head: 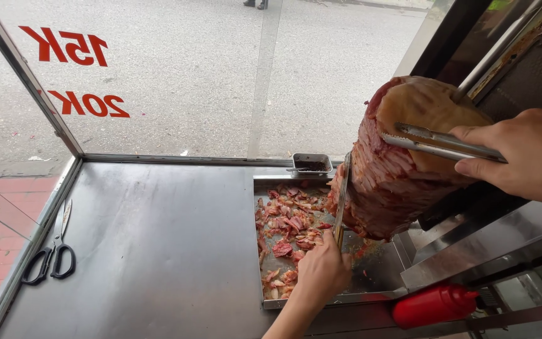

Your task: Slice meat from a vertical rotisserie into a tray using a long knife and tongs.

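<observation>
Right now my left hand (323,269) grips a knife (342,198) against the meat cone (396,176). My right hand (525,154) clamps tongs (437,142) on top, above the tray (377,276).

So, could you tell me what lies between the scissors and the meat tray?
Only bare steel counter lies between the scissors and the tray, as the head view shows.

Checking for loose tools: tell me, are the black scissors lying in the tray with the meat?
No, the scissors lie at the counter's far left edge, apart from the tray.
</observation>
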